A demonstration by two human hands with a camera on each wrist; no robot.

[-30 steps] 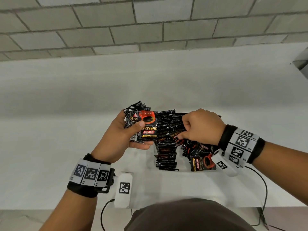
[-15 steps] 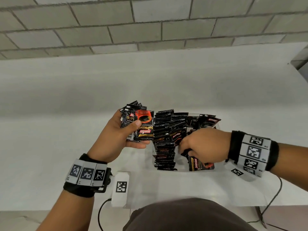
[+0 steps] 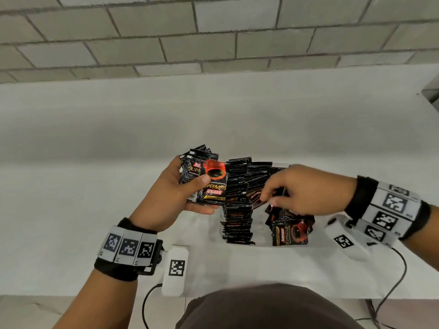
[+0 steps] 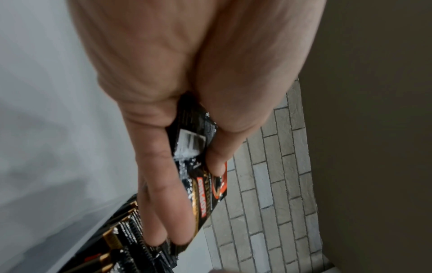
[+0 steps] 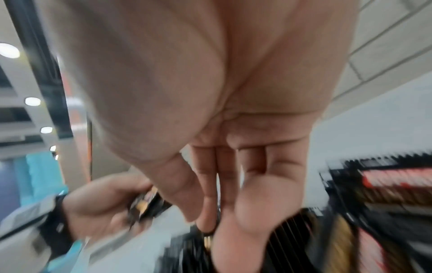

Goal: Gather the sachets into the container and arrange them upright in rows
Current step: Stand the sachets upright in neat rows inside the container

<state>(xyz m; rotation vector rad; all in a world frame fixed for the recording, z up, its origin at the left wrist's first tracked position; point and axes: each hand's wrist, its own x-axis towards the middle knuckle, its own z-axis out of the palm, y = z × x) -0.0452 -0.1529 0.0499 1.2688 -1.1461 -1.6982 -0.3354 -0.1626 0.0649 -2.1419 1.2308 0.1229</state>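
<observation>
Black-and-red coffee sachets fill a clear container [image 3: 280, 165] on the white table. One row of sachets [image 3: 237, 210] stands upright along its left side, and loose sachets [image 3: 289, 232] lie jumbled at its right. My left hand [image 3: 202, 195] holds a fanned stack of sachets [image 3: 213, 184] just left of the container, thumb on top; the left wrist view shows that stack [image 4: 205, 194] between thumb and fingers. My right hand [image 3: 268, 198] reaches over the container and pinches one sachet [image 3: 255, 194] by the row. The right wrist view is blurred, with the thumb against the fingers [image 5: 205, 203].
The white table [image 3: 95, 186] runs back to a grey brick wall [image 3: 213, 32]. A white marker block [image 3: 175, 269] with a cable lies near the table's front edge, left of the container. A second marker block [image 3: 344, 241] hangs under my right wrist.
My right hand dipped into the loose sachets at the container's right, then rose and moved left to the row with a sachet pinched. The left hand kept its stack nearly still.
</observation>
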